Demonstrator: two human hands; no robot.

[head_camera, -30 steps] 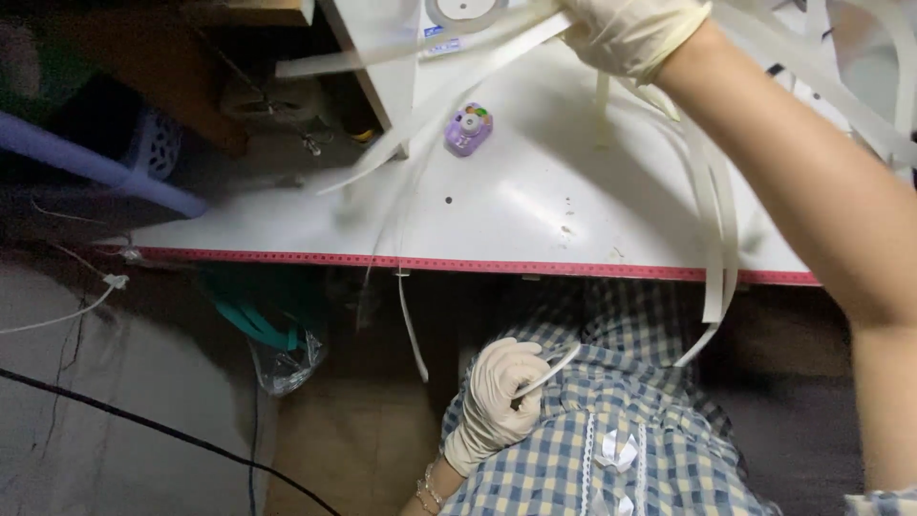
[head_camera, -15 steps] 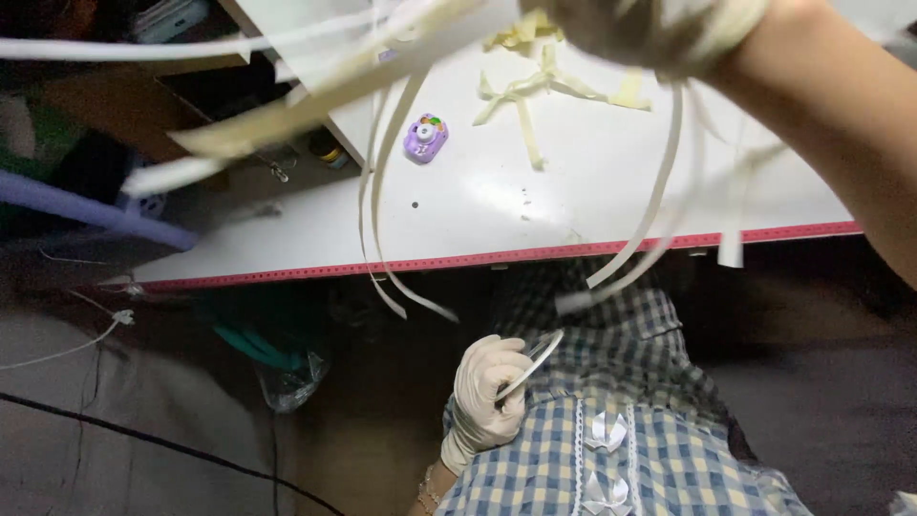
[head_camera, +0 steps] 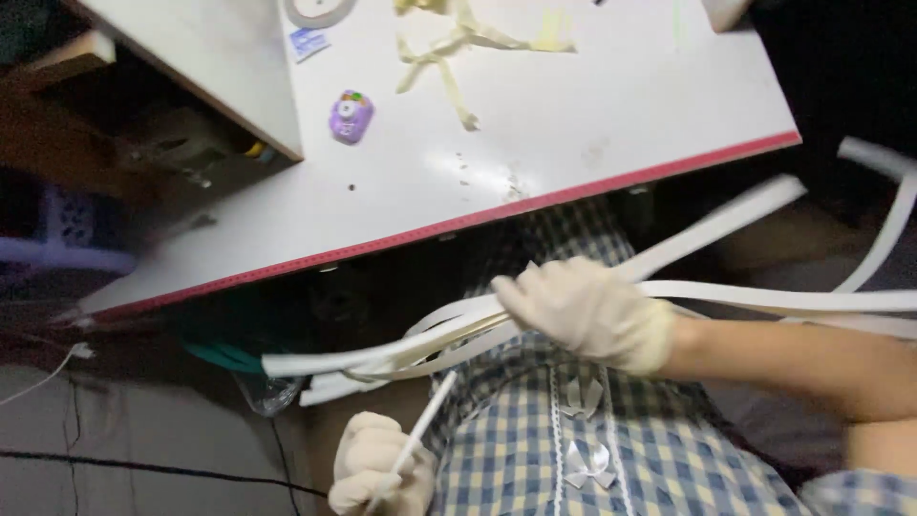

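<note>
At centre frame, the gloved right hand (head_camera: 587, 311) is closed around a bundle of long white strips (head_camera: 401, 352), below the white surface (head_camera: 573, 143). They look light and floppy, best gripped bunched mid-length. At bottom, the gloved left hand (head_camera: 380, 468) pinches a single thin strip (head_camera: 427, 417).

light falls from above onto the white tabletop (head_camera: 592, 105), which shows a soft glare patch near its red edge. below that edge the scene drops into deep shadow, with the floor dim and grainy. the white strips (head_camera: 764, 296) smear with motion blur toward the right. the left side is murky and out of focus; gloved hands look slightly soft.
</note>
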